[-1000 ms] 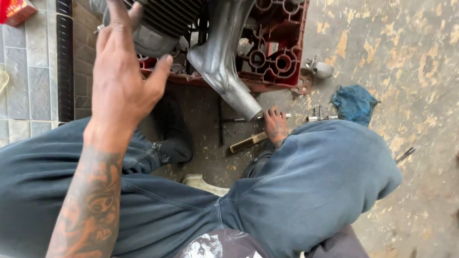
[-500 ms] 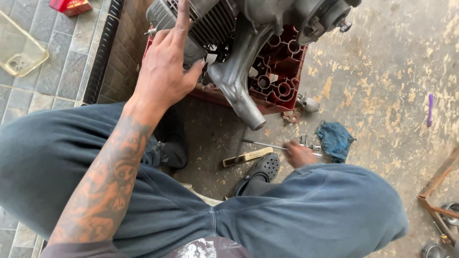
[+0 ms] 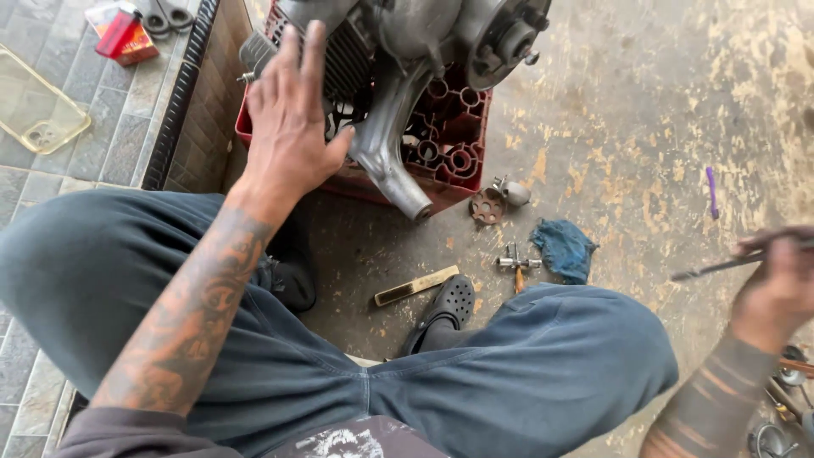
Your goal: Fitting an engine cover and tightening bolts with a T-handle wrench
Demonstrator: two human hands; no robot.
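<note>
Your right hand (image 3: 776, 284) has lifted off the floor, fingers gripping a thin rod (image 3: 721, 265), while your left hand (image 3: 288, 127) rests open on the engine (image 3: 398, 51) in the red crate (image 3: 449, 144), apparently steadying it for the tool.

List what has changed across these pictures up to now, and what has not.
The right hand was down on the floor by the blue rag among the small tools; it has come up and out to the right with a thin metal rod in its grip. The left hand stays spread on the engine, which still rests on the red crate.
</note>
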